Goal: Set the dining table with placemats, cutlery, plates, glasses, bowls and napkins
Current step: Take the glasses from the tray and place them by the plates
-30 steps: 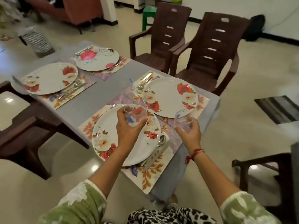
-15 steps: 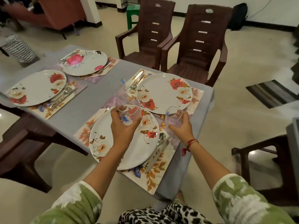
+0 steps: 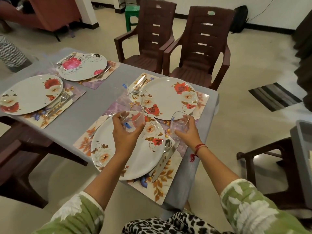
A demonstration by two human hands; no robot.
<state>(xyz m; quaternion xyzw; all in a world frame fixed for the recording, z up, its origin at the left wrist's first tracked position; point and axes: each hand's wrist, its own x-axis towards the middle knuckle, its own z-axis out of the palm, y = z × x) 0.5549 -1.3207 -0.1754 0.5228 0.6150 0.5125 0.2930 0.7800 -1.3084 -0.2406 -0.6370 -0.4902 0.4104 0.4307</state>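
Note:
My left hand [image 3: 124,139] grips a clear glass with a blue mark [image 3: 133,121] above the far part of the near floral plate [image 3: 118,159]. My right hand [image 3: 187,134] holds a second clear glass [image 3: 179,120], tilted, over the mat corner between the near plate and the far right plate [image 3: 167,97]. A third clear glass [image 3: 122,95] stands on the mat left of that far plate. A spoon [image 3: 167,146] and knife [image 3: 163,166] lie right of the near plate, a fork [image 3: 101,125] to its left, all on a floral placemat [image 3: 162,188].
Two more plates [image 3: 30,93] [image 3: 82,66] with cutlery sit on mats at the left of the grey table [image 3: 84,112]. Two brown chairs [image 3: 148,36] [image 3: 200,44] stand beyond it. A grey bin [image 3: 302,149] rests on a dark stool at the right.
Both hands still hold their glasses over the near setting. The view has shifted, and the right hand's glass has drifted slightly left, nearer the near plate.

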